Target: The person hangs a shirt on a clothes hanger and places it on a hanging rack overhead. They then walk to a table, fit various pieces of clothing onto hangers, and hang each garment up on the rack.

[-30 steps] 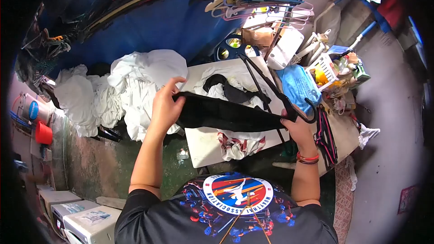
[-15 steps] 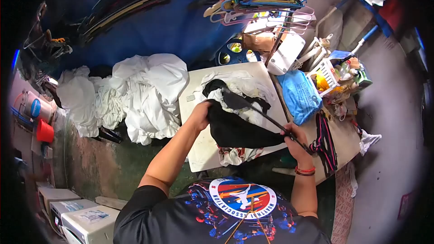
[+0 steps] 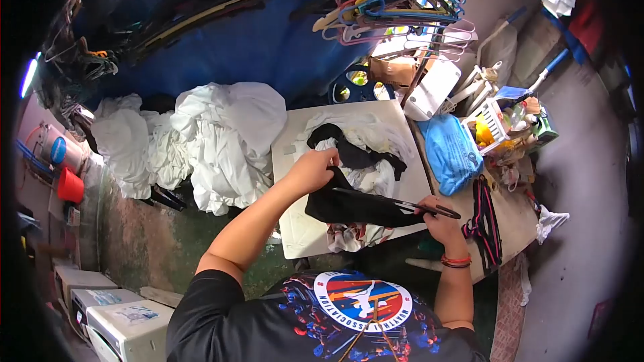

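Observation:
My left hand (image 3: pixel 314 170) pinches the upper left edge of a black garment (image 3: pixel 349 210), which hangs stretched above the white table board (image 3: pixel 293 238). At the garment's right end my right hand (image 3: pixel 440 225) is closed on the cloth and on a long thin black bar (image 3: pixel 445 212). That bar slants across the garment; whether it is a hanger is unclear. Beneath and beyond the cloth lies a pile of white laundry (image 3: pixel 376 131) with a black piece of clothing (image 3: pixel 355 154) on it. A patterned cloth (image 3: pixel 355 237) shows at the near side, partly hidden.
Big white cloth heaps (image 3: pixel 228 141) stand on the left. Colourful hangers (image 3: pixel 396 10) hang at the back. On the right are a blue plastic bag (image 3: pixel 453 154), a white basket (image 3: pixel 488 127) with small goods, and black-and-pink straps (image 3: pixel 484 224). White appliances (image 3: pixel 134 332) stand lower left.
My left hand has moved right and lifted the garment's edge, so the cloth now hangs narrower. The black bar has swung to a flatter slant. My right hand stays about the same place.

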Motion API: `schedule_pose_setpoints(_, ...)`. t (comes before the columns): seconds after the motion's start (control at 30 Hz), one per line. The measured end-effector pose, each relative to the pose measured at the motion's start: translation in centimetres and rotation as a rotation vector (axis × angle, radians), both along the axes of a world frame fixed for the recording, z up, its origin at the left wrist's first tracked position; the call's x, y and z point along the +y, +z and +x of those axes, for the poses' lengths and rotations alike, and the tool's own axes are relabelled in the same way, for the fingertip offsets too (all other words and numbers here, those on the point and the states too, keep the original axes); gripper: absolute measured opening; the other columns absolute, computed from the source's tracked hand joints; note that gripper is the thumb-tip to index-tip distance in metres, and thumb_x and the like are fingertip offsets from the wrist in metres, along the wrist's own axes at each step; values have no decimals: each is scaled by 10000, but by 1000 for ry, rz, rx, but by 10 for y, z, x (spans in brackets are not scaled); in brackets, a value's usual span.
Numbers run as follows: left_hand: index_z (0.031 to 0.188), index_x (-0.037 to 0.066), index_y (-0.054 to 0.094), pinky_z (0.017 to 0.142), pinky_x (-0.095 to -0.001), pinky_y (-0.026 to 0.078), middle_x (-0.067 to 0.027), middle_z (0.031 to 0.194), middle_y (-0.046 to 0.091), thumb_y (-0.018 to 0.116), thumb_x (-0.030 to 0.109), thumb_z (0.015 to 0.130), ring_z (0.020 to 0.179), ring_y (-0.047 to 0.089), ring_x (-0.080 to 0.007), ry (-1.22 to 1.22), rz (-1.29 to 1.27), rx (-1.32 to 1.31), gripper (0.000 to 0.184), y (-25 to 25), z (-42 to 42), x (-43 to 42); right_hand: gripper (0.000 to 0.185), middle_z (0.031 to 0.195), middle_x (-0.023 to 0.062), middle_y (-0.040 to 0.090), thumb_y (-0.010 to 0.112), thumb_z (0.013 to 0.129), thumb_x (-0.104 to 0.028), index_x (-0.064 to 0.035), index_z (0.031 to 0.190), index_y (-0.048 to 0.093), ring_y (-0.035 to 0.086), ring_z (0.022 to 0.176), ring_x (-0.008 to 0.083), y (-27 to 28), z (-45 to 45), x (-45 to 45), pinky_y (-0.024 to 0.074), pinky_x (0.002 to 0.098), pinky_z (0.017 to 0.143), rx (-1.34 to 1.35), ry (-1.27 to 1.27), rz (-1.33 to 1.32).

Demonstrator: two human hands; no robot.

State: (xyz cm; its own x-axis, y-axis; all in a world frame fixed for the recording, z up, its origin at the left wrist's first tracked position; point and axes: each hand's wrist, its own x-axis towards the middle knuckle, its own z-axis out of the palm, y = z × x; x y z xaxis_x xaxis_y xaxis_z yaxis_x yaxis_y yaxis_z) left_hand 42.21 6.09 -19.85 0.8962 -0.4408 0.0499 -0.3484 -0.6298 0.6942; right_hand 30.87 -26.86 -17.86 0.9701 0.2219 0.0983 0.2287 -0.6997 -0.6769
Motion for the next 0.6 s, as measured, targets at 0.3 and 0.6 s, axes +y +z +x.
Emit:
schedule_pose_setpoints(0.3, 879, 15, 602, 707, -416, 504, -201, 799, 661, 614, 114, 726, 770, 640, -370, 52, 43, -53, 183, 2, 1, 4, 235, 822, 137, 646, 455, 684, 97, 31, 833, 624, 637, 770, 263, -2, -1, 9, 496, 329, 735, 55, 28, 139)
schedule_pose_setpoints(0.6, 1312, 58, 468, 946, -348, 409, -169, 1186, 577, 607, 83, 842, 1100, 553, -256, -505, -348, 279, 490, 48, -29, 0, 256, 751, 157, 603, 482, 711, 43, 5, 916, 630, 608, 758, 300, 4, 7, 7, 471, 353, 725, -45, -292, 113)
